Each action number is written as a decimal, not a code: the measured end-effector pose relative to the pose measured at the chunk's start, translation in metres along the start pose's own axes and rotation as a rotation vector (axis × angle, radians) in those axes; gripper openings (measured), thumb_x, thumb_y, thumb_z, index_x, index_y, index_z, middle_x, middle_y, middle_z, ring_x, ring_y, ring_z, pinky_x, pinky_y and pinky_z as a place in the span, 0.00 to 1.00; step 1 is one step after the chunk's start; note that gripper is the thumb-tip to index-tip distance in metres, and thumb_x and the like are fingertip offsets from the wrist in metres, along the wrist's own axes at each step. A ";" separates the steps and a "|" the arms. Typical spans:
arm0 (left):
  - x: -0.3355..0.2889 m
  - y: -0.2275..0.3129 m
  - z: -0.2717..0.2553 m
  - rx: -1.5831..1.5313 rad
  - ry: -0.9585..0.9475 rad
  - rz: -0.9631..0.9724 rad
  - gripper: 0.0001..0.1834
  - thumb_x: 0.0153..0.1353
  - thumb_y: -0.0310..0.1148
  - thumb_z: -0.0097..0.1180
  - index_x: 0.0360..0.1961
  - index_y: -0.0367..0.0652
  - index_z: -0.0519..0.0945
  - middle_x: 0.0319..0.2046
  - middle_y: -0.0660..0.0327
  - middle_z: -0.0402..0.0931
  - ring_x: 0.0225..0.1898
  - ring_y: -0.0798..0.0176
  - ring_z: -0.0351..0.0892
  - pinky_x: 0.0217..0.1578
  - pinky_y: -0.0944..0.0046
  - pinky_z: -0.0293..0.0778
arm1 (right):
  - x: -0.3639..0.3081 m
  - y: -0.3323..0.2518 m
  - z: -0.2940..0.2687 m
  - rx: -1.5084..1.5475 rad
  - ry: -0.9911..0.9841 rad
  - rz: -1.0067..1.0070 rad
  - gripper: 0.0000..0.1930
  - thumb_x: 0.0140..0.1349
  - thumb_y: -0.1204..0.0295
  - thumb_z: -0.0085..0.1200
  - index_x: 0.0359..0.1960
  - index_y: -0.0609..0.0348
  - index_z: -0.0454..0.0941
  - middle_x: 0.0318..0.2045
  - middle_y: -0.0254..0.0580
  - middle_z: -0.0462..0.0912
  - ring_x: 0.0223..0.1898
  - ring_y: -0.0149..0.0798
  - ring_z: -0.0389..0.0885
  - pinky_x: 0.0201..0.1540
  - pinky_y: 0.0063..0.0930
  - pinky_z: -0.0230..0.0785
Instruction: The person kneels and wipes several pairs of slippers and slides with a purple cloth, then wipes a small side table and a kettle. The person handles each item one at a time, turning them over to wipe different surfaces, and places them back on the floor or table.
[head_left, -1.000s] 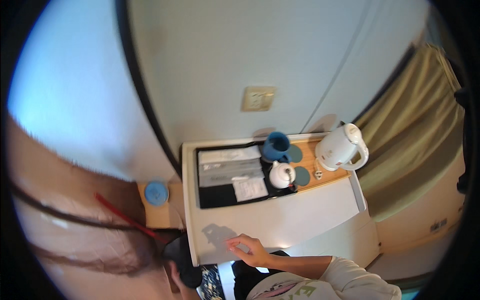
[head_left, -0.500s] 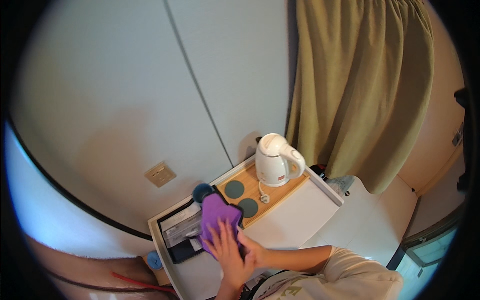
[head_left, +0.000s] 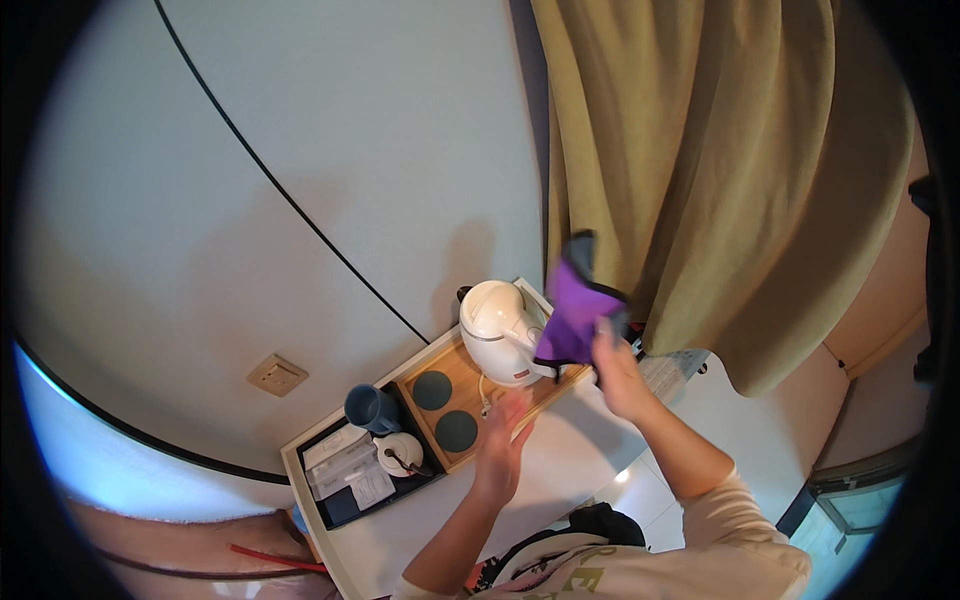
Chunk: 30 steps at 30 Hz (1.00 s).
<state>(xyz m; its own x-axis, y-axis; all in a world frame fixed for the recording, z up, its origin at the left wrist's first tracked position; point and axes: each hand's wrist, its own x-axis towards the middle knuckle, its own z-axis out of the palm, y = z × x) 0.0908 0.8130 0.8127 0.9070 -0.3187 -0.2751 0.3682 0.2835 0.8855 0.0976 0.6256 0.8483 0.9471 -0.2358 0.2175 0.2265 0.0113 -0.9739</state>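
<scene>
My right hand (head_left: pixel 622 385) grips a purple cloth (head_left: pixel 580 315) with dark edging, raised in front of the curtain and just right of the kettle. The cloth hangs folded and is a little blurred. My left hand (head_left: pixel 500 450) is empty, fingers stretched out, over the front edge of the wooden board (head_left: pixel 470 410). On that board stands a white electric kettle (head_left: pixel 492 335), its cord and plug partly behind my left fingers. Two dark green round coasters, a far one (head_left: pixel 432 390) and a near one (head_left: pixel 456 431), lie left of it.
Left of the board, a black tray (head_left: pixel 345 515) holds clear-wrapped packets (head_left: pixel 345 470) and a round white lidded item (head_left: pixel 398 455). A blue-grey mug (head_left: pixel 371 408) stands by it. All rest on a white raised-edge table (head_left: pixel 570 430). The wall (head_left: pixel 300 120) and curtain (head_left: pixel 690 170) rise behind.
My right hand has carried the purple cloth up and right, away from the black tray, uncovering the white lidded item. My left hand has let go of the cloth. The view has shifted.
</scene>
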 end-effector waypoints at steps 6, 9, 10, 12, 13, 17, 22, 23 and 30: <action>0.065 -0.005 0.022 -0.169 -0.213 -0.045 0.39 0.65 0.63 0.24 0.67 0.46 0.48 0.65 0.59 0.51 0.65 0.61 0.51 0.64 0.57 0.48 | 0.064 0.044 0.036 -0.736 -0.258 -0.432 0.19 0.58 0.64 0.51 0.50 0.57 0.75 0.62 0.50 0.62 0.64 0.58 0.54 0.63 0.43 0.54; 0.070 -0.002 0.021 -0.221 -0.197 -0.006 0.39 0.64 0.63 0.25 0.67 0.47 0.48 0.65 0.60 0.51 0.66 0.61 0.50 0.64 0.58 0.47 | 0.039 0.065 0.034 -0.583 -0.178 -0.524 0.22 0.50 0.72 0.56 0.50 0.54 0.76 0.63 0.49 0.60 0.64 0.57 0.56 0.62 0.45 0.56; 0.069 -0.002 0.021 -0.205 -0.172 0.024 0.38 0.65 0.62 0.25 0.67 0.47 0.47 0.65 0.61 0.51 0.66 0.61 0.50 0.64 0.59 0.47 | 0.026 0.072 0.030 -0.517 -0.178 -0.557 0.23 0.48 0.74 0.56 0.50 0.54 0.76 0.63 0.49 0.60 0.64 0.57 0.56 0.62 0.45 0.55; 0.066 -0.002 0.022 -0.230 -0.171 -0.010 0.36 0.67 0.58 0.26 0.68 0.47 0.43 0.64 0.61 0.52 0.65 0.62 0.52 0.63 0.62 0.48 | 0.002 0.084 0.026 -0.429 -0.160 -0.564 0.25 0.47 0.77 0.55 0.52 0.57 0.74 0.63 0.53 0.60 0.64 0.57 0.58 0.64 0.49 0.51; 0.066 -0.004 0.024 -0.191 -0.146 -0.024 0.36 0.67 0.58 0.26 0.68 0.47 0.43 0.64 0.61 0.52 0.65 0.62 0.52 0.63 0.63 0.49 | -0.007 0.090 0.023 -0.401 -0.150 -0.558 0.26 0.47 0.77 0.55 0.53 0.58 0.73 0.63 0.53 0.60 0.64 0.57 0.58 0.64 0.50 0.50; 0.067 -0.010 0.031 -0.069 -0.059 0.041 0.36 0.68 0.57 0.28 0.67 0.43 0.44 0.62 0.59 0.54 0.63 0.62 0.54 0.62 0.64 0.50 | -0.031 0.107 0.010 -0.319 -0.194 -0.448 0.28 0.49 0.79 0.55 0.56 0.67 0.67 0.61 0.57 0.61 0.64 0.58 0.57 0.66 0.48 0.46; 0.070 -0.024 0.035 0.079 0.167 0.129 0.35 0.67 0.55 0.33 0.65 0.39 0.51 0.54 0.59 0.63 0.54 0.65 0.63 0.55 0.66 0.58 | -0.053 0.104 -0.012 -0.315 -0.165 -0.232 0.24 0.59 0.74 0.50 0.58 0.66 0.64 0.58 0.59 0.65 0.63 0.56 0.60 0.64 0.41 0.50; 0.071 -0.026 0.035 0.104 0.195 0.176 0.35 0.67 0.56 0.34 0.64 0.39 0.53 0.53 0.59 0.64 0.52 0.66 0.64 0.53 0.66 0.60 | -0.055 0.101 -0.015 -0.342 -0.133 -0.190 0.24 0.61 0.72 0.49 0.59 0.64 0.63 0.57 0.60 0.66 0.62 0.56 0.61 0.64 0.41 0.51; 0.089 -0.014 0.034 -0.083 0.489 0.332 0.33 0.64 0.64 0.27 0.45 0.45 0.69 0.28 0.66 0.68 0.29 0.70 0.67 0.32 0.70 0.67 | -0.046 0.073 -0.030 0.204 0.335 0.046 0.29 0.71 0.57 0.28 0.61 0.74 0.54 0.58 0.48 0.66 0.60 0.38 0.60 0.61 0.26 0.49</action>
<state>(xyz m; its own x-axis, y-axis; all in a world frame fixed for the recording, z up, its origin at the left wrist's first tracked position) 0.1598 0.7501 0.7880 0.9580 0.2468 -0.1462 0.0454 0.3728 0.9268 0.0639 0.6083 0.7658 0.8381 -0.5346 0.1084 0.2582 0.2138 -0.9421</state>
